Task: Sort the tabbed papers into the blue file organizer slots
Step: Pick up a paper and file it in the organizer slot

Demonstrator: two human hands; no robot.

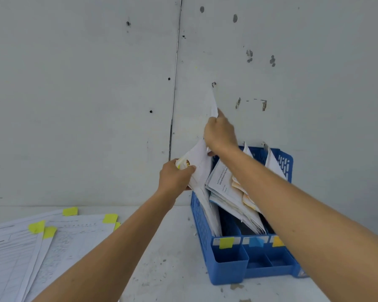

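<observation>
The blue file organizer (229, 264) stands on the white table against the wall, its slots marked by a yellow tab (226, 243), a blue tab (256, 242) and an orange-yellow tab (278, 241). My left hand (175, 176) grips the top of the paper bundle (202, 171) in the leftmost slot, beside its yellow tabs. My right hand (219, 131) pinches a white sheet (214, 103) held upright above that slot. More papers (227, 192) lean in the middle slot, and my right forearm hides part of the right slot.
A spread of loose papers (59, 238) with yellow tabs lies on the table at the left. The marked white wall rises directly behind the organizer. Small front compartments (264, 261) of the organizer hold nothing visible.
</observation>
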